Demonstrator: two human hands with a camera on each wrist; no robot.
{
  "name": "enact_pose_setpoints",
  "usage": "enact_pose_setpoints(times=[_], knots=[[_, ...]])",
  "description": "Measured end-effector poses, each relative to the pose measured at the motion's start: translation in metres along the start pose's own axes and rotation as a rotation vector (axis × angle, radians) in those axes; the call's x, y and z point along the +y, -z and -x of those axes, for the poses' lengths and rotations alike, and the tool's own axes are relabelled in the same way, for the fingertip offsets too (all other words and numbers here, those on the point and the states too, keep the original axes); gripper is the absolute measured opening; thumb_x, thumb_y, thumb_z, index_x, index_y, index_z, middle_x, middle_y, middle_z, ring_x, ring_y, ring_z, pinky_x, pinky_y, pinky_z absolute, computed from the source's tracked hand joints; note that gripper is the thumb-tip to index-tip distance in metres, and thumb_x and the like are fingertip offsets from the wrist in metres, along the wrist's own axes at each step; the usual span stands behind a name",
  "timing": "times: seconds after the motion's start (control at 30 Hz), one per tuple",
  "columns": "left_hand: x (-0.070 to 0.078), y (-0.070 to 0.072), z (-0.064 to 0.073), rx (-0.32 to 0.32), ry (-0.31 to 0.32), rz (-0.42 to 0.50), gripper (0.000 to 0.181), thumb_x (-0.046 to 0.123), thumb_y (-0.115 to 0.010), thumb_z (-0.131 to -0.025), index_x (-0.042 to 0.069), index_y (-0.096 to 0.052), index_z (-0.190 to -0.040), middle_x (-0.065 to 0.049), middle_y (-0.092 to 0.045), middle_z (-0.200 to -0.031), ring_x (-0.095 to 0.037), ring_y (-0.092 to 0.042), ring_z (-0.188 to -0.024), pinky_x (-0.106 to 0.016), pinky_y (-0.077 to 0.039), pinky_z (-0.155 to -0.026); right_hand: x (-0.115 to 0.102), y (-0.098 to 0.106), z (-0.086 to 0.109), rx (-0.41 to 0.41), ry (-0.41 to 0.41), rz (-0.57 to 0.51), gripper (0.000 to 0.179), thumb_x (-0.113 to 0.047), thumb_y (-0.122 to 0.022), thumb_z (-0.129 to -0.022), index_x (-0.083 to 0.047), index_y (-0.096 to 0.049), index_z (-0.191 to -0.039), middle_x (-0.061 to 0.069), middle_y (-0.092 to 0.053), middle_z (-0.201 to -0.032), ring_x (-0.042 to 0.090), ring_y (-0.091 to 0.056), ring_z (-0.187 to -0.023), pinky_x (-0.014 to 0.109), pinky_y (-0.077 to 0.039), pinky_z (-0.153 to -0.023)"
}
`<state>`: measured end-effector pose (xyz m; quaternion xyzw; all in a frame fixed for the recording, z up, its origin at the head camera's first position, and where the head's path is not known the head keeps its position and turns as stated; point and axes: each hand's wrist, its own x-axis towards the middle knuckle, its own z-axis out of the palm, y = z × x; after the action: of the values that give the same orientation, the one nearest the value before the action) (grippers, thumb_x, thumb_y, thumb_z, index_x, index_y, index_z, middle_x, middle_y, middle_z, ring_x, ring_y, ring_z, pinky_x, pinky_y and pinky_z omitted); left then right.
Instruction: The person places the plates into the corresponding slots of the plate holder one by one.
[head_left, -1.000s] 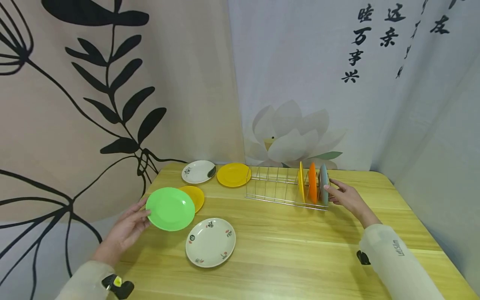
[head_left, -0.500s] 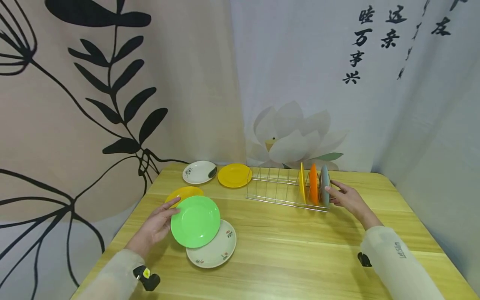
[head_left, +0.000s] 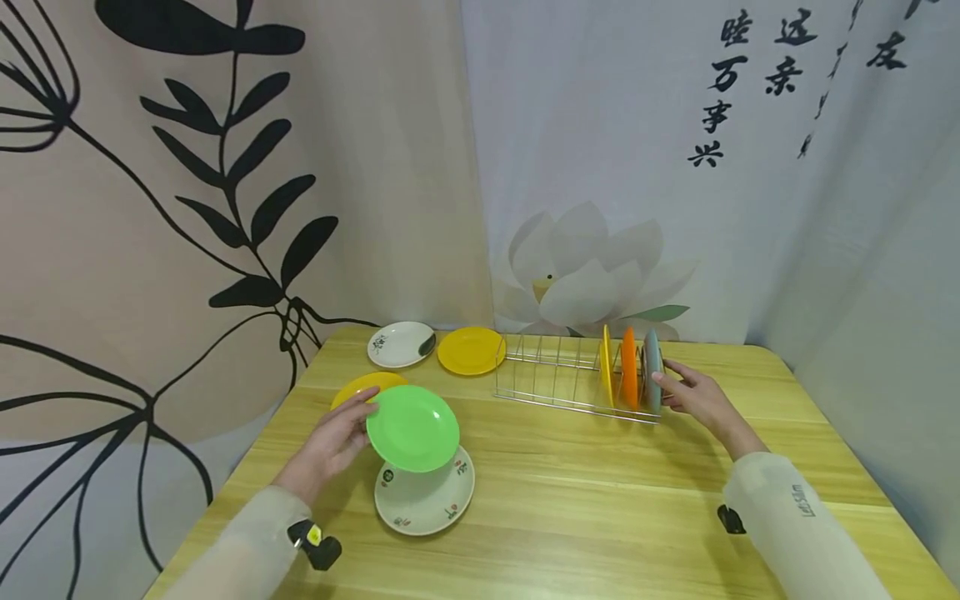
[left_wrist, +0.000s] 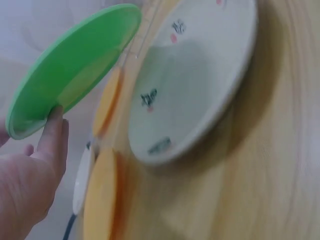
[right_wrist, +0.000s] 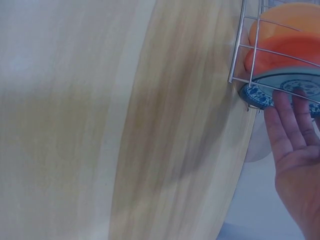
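Observation:
My left hand [head_left: 335,442] holds a green plate [head_left: 414,429] by its left rim, raised over the table and tilted. It overlaps the far part of a white plate with small printed motifs [head_left: 423,504] in the head view. Behind the hand lies a yellow plate [head_left: 367,387], partly covered. My right hand [head_left: 697,396] touches the grey-blue plate [head_left: 653,371] at the right end of a wire dish rack [head_left: 551,400]. In the right wrist view its fingers [right_wrist: 281,132] are nearly straight, tips against this blue-patterned plate [right_wrist: 257,95]. Orange [head_left: 628,371] and yellow [head_left: 606,367] plates stand upright beside it.
At the back left lie a white plate with a dark leaf design [head_left: 400,344] and another yellow plate [head_left: 471,351], close to the rack's left end. The wooden table [head_left: 570,500] ends at a printed curtain [head_left: 390,167] behind.
My left hand has carried the green plate rightward, from the left yellow plate to over the white patterned plate, rising slightly in the last half second. My right hand stays at the rack.

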<state>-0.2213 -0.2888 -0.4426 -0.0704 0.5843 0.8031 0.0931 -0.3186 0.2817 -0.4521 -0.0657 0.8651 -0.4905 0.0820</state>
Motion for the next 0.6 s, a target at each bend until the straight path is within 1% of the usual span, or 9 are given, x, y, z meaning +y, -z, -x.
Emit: enact_pose_setpoints(times=[0.1,0.17,0.27,0.43,0.53,0.6], knots=[[0.001,-0.01,-0.005,-0.007,-0.014,0.006,0.057,0.009,-0.043,-0.106,0.008,-0.02,-0.157,-0.011,-0.041,-0.142,-0.01,-0.058,-0.11,-0.025,-0.05,-0.096,0.001,0.0,0.0,0.002,-0.002,0.006,0.085,-0.056,-0.049,-0.099,-0.005,-0.017,-0.158,0.035,-0.049,-0.135,0.044,-0.061,-0.111,0.048,-0.052,-0.094],[0.002,-0.017,-0.009,0.002,-0.023,0.03,0.055,0.008,-0.043,-0.105,0.007,-0.022,-0.157,-0.008,-0.046,-0.137,-0.01,-0.058,-0.108,-0.025,-0.051,-0.094,0.0,-0.001,0.0,0.002,-0.001,0.007,0.085,-0.056,-0.049,-0.099,-0.005,-0.017,-0.158,0.036,-0.049,-0.135,0.044,-0.061,-0.111,0.049,-0.052,-0.094],[0.005,-0.03,-0.015,0.021,-0.044,0.065,0.054,0.006,-0.042,-0.105,0.004,-0.023,-0.156,-0.007,-0.05,-0.133,-0.01,-0.058,-0.107,-0.025,-0.051,-0.091,0.0,-0.001,0.0,0.0,0.001,-0.003,0.084,-0.055,-0.049,-0.1,-0.004,-0.016,-0.158,0.036,-0.048,-0.136,0.044,-0.061,-0.111,0.05,-0.052,-0.094],[0.013,-0.058,-0.026,0.093,-0.078,0.163,0.05,0.003,-0.043,-0.103,0.004,-0.031,-0.152,-0.009,-0.048,-0.134,-0.013,-0.057,-0.106,-0.025,-0.05,-0.092,-0.001,-0.002,0.002,0.008,-0.002,0.006,0.084,-0.055,-0.049,-0.1,-0.005,-0.017,-0.158,0.035,-0.05,-0.135,0.043,-0.062,-0.111,0.048,-0.053,-0.093],[0.017,-0.077,-0.033,0.152,-0.112,0.214,0.046,0.002,-0.046,-0.102,0.003,-0.037,-0.147,-0.011,-0.047,-0.134,-0.014,-0.055,-0.105,-0.024,-0.05,-0.089,-0.002,-0.002,0.002,0.009,-0.001,0.013,0.084,-0.056,-0.048,-0.099,-0.005,-0.017,-0.158,0.035,-0.05,-0.135,0.043,-0.062,-0.111,0.048,-0.053,-0.093],[0.02,-0.09,-0.038,0.18,-0.132,0.245,0.046,0.002,-0.046,-0.101,0.003,-0.038,-0.146,-0.013,-0.046,-0.136,-0.016,-0.053,-0.105,-0.024,-0.05,-0.088,-0.003,-0.002,0.003,0.009,-0.001,0.014,0.084,-0.056,-0.048,-0.099,-0.005,-0.017,-0.158,0.035,-0.049,-0.135,0.043,-0.062,-0.111,0.048,-0.052,-0.094]])
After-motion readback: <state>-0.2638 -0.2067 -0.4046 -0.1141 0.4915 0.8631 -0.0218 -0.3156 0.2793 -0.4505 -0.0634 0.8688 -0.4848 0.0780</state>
